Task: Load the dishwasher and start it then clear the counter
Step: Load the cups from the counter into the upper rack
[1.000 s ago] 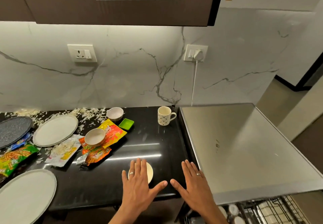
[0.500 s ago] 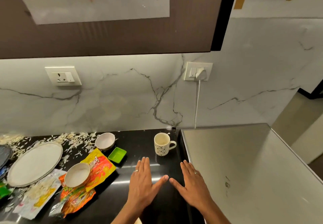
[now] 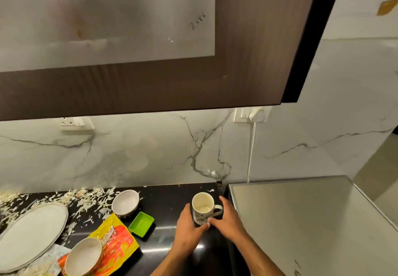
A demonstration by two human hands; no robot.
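Spotted mug (image 3: 202, 208) is standing upright near the back right of the black surface (image 3: 163, 202), just beside the steel dishwasher top (image 3: 301, 222), handle pointing right. Head view: left hand (image 3: 187, 227) is cupping the mug's left side, right hand (image 3: 228, 222) is wrapping the handle side, both sets of fingers curling round the body, thumbs meeting at the front base. Mug is looking empty inside, some residue at the bottom.

Doing it well, as I judge it: one firm hold should be enough, lifting straight up, keeping it level so dregs are not dripping, then turning it mouth-down in the rack. Green square dish (image 3: 141, 224) and white bowl (image 3: 125, 203) are sitting near on the left, so the lift should be clearing them. Second bowl (image 3: 85, 256) is resting on an orange snack packet (image 3: 116, 243), white plate (image 3: 30, 234) is at far left, white flakes (image 3: 86, 198) are littering the back of the surface; those are waiting for later.

Against the earlier frames: both hands were lying flat and spread above the surface, well short of the mug; now they are closing on it. Camera is tilting up too, cabinet filling the top, and the dishwasher rack is no longer showing.
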